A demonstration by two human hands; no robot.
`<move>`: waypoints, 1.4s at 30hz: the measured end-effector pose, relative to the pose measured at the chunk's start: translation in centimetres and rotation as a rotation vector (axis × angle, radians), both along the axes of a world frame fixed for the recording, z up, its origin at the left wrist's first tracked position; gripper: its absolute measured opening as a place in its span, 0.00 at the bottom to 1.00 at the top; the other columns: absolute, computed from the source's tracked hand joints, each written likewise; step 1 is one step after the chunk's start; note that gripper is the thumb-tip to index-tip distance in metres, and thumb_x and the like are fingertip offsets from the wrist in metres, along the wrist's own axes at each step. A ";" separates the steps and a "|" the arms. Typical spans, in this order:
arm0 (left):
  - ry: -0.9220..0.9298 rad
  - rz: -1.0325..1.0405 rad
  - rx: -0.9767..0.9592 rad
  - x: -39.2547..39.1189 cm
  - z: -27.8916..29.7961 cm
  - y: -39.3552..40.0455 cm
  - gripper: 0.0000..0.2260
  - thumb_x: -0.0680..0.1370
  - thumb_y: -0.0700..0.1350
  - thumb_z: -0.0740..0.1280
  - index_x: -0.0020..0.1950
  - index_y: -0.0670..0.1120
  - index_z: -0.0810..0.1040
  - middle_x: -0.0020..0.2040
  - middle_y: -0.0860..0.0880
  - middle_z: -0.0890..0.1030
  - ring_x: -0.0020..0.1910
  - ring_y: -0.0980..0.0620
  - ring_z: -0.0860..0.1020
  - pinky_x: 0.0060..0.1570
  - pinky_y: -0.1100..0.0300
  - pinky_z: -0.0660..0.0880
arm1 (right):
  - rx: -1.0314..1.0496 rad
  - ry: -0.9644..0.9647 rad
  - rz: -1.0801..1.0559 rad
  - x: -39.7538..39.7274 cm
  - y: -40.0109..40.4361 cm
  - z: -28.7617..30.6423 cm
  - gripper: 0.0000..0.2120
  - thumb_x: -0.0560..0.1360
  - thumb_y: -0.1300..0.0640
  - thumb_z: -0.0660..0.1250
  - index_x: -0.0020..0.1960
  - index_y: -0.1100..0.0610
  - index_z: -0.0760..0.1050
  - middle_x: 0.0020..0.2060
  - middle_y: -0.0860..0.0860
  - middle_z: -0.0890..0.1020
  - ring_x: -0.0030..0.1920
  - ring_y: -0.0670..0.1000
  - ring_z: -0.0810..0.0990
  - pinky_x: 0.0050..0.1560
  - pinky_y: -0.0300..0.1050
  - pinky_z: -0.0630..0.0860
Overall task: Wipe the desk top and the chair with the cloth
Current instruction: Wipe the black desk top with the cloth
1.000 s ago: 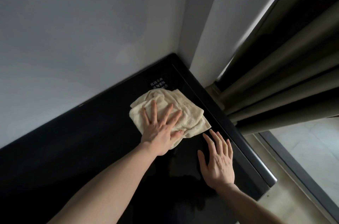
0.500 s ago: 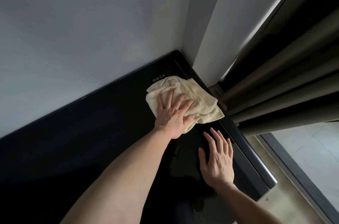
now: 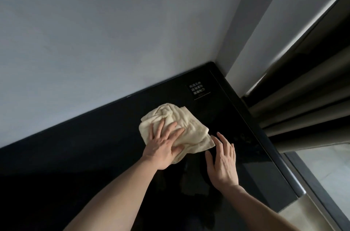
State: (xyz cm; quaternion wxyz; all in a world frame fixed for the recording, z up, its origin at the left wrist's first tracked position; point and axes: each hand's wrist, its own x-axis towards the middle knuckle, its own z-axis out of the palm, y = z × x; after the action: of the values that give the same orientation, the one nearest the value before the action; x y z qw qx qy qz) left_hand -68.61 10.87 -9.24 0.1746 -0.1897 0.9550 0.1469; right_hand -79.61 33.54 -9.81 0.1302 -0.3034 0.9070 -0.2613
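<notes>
Cloth (image 3: pixel 176 128) is pressed flat by spread left hand (image 3: pixel 162 145) near bench (image 3: pixel 75 155) back-right corner, right hand (image 3: pixel 221 162) open alongside; ungripped cloth could bunch, leaving streaks.

Cloth (image 3: pixel 176 126) on desk top (image 3: pixel 85 155)

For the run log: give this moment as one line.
step: wiping desk top | left hand flat on cloth | right hand flat on desk

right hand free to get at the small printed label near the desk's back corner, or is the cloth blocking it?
Probably yes. The right hand lies flat on the desk top, holding nothing, and only bare dark surface shows between it and the label. The cloth, under the left hand, sits off that line.
</notes>
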 end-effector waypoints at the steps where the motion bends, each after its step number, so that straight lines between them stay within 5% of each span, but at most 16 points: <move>1: -0.007 0.013 0.017 1.9 0.2 -0.6 0.31 0.83 0.70 0.47 0.83 0.66 0.41 0.84 0.58 0.37 0.80 0.46 0.25 0.78 0.38 0.30 | -0.008 -0.017 0.022 1.0 -1.3 0.3 0.26 0.84 0.52 0.66 0.80 0.52 0.65 0.81 0.50 0.63 0.81 0.55 0.63 0.84 0.62 0.52; 9: -0.002 0.062 0.153 16.1 2.0 -5.0 0.33 0.83 0.69 0.49 0.84 0.62 0.40 0.84 0.56 0.32 0.77 0.50 0.21 0.79 0.38 0.32 | 0.111 -0.087 0.269 9.5 -11.5 2.2 0.32 0.86 0.45 0.58 0.86 0.46 0.50 0.86 0.47 0.45 0.86 0.53 0.43 0.85 0.61 0.42; 14: 0.187 0.234 0.030 28.7 3.5 -8.8 0.30 0.86 0.61 0.53 0.85 0.58 0.46 0.85 0.58 0.37 0.83 0.52 0.35 0.83 0.45 0.42 | 0.332 -0.177 0.237 15.0 -17.6 2.6 0.39 0.82 0.31 0.55 0.86 0.39 0.39 0.86 0.45 0.39 0.85 0.53 0.35 0.82 0.66 0.35; 20: -0.033 0.611 -0.063 50.7 1.8 -13.0 0.37 0.81 0.65 0.62 0.85 0.53 0.55 0.85 0.49 0.44 0.84 0.41 0.47 0.79 0.35 0.56 | 0.469 -0.229 0.119 23.0 -21.8 3.1 0.51 0.70 0.16 0.52 0.84 0.35 0.34 0.83 0.44 0.30 0.80 0.61 0.22 0.74 0.74 0.24; 23: -0.176 0.679 -0.009 56.7 1.3 -12.7 0.45 0.74 0.75 0.49 0.86 0.54 0.50 0.86 0.47 0.43 0.84 0.38 0.46 0.78 0.34 0.55 | 0.505 -0.237 0.143 28.1 -23.8 3.4 0.53 0.71 0.16 0.51 0.84 0.37 0.32 0.83 0.47 0.28 0.80 0.65 0.23 0.74 0.77 0.28; 26: -0.191 0.712 0.052 57.7 1.0 -12.1 0.49 0.70 0.79 0.45 0.86 0.55 0.43 0.85 0.48 0.38 0.84 0.37 0.41 0.78 0.32 0.53 | 0.540 -0.241 0.225 32.4 -24.6 3.2 0.55 0.70 0.16 0.53 0.83 0.38 0.30 0.82 0.49 0.26 0.78 0.67 0.21 0.73 0.78 0.26; 29: -0.210 0.706 0.110 55.4 1.5 -12.2 0.51 0.72 0.79 0.55 0.85 0.57 0.38 0.84 0.49 0.32 0.83 0.37 0.37 0.78 0.30 0.51 | 0.552 -0.243 0.234 32.7 -24.5 3.0 0.54 0.70 0.18 0.56 0.84 0.39 0.33 0.82 0.49 0.27 0.79 0.66 0.22 0.74 0.78 0.27; 34: -0.303 0.680 0.151 51.2 1.9 -12.6 0.55 0.72 0.76 0.65 0.82 0.59 0.30 0.81 0.48 0.26 0.82 0.33 0.35 0.76 0.26 0.53 | 0.590 -0.216 0.163 26.3 -22.3 3.4 0.50 0.70 0.17 0.50 0.84 0.37 0.38 0.85 0.47 0.34 0.82 0.64 0.28 0.74 0.78 0.29; 42: -0.416 0.708 0.194 49.4 2.2 -13.0 0.57 0.73 0.74 0.67 0.76 0.62 0.22 0.78 0.50 0.20 0.80 0.30 0.32 0.74 0.24 0.54 | 0.666 -0.282 -0.124 14.8 -18.1 3.9 0.50 0.71 0.18 0.55 0.85 0.35 0.39 0.86 0.48 0.37 0.84 0.66 0.35 0.76 0.81 0.39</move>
State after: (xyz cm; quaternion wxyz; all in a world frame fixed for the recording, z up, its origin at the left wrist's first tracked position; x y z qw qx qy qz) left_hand -19.25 -2.16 -7.09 0.3197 -0.5142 0.7569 0.2458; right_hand -64.78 15.48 -5.94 0.3296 -0.1496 0.9322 0.0018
